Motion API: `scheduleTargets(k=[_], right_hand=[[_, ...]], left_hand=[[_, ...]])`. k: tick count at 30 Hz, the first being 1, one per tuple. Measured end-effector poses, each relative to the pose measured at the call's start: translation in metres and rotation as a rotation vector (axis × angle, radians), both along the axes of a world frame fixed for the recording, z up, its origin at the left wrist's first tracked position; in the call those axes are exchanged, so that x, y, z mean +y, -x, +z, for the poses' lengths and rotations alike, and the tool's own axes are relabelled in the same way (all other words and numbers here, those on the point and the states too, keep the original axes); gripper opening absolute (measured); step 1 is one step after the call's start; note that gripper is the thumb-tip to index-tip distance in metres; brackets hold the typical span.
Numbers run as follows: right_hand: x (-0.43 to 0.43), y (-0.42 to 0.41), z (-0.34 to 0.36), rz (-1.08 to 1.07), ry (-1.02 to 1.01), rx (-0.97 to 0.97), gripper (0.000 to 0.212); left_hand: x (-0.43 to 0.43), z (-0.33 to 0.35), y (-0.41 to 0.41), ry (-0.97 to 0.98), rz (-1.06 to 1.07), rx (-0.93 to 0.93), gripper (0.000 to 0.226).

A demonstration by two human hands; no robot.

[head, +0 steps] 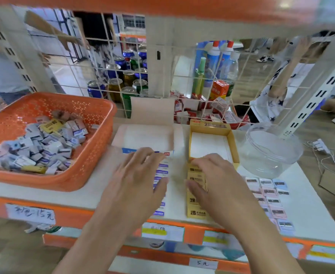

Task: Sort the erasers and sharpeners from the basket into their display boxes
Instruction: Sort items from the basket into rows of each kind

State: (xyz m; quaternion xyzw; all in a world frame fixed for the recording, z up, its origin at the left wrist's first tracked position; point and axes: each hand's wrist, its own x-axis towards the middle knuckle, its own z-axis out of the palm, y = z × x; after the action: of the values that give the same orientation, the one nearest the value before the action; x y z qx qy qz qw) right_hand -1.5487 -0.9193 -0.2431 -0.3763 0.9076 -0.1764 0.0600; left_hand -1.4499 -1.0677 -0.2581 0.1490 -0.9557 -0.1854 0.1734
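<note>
An orange perforated basket (95,123) at the left holds a heap of small boxed erasers and sharpeners (42,147). A white display box (142,135) and a yellow display box (230,135) stand open at the shelf's middle. My left hand (137,182) lies flat, fingers straight, over a column of blue-and-white erasers (161,175). Over a column of yellow 2B erasers (196,202) lies my right hand (220,182), fingers spread. Pink and blue sharpeners (269,194) lie in rows at the right.
A clear plastic tub (271,151) stands right of the yellow box. A wire grid (123,76) backs the shelf, with cans, bottles and red packs behind it. Price labels (31,213) line the orange shelf edge. Other people stand beyond the grid.
</note>
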Motion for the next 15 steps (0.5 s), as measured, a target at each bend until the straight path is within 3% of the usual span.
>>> scheduleTargets(k=[3, 8, 12, 15], right_hand=[[-0.04, -0.011, 0.01, 0.111, 0.032, 0.024, 0.047], [-0.119, -0.03, 0.034, 0.335, 0.125, 0.07, 0.032], [-0.191, -0.04, 0.043, 0.46, 0.156, 0.102, 0.025], [-0.241, -0.047, 0.041, 0.513, -0.039, 0.115, 0.007]], left_hand=[[-0.029, 0.014, -0.021, 0.054, 0.049, 0.014, 0.034], [-0.087, 0.04, -0.072, 0.036, 0.254, 0.043, 0.029], [-0.155, 0.051, -0.098, -0.009, 0.479, -0.287, 0.024], [-0.2, 0.049, -0.098, -0.029, 0.488, -0.566, 0.028]])
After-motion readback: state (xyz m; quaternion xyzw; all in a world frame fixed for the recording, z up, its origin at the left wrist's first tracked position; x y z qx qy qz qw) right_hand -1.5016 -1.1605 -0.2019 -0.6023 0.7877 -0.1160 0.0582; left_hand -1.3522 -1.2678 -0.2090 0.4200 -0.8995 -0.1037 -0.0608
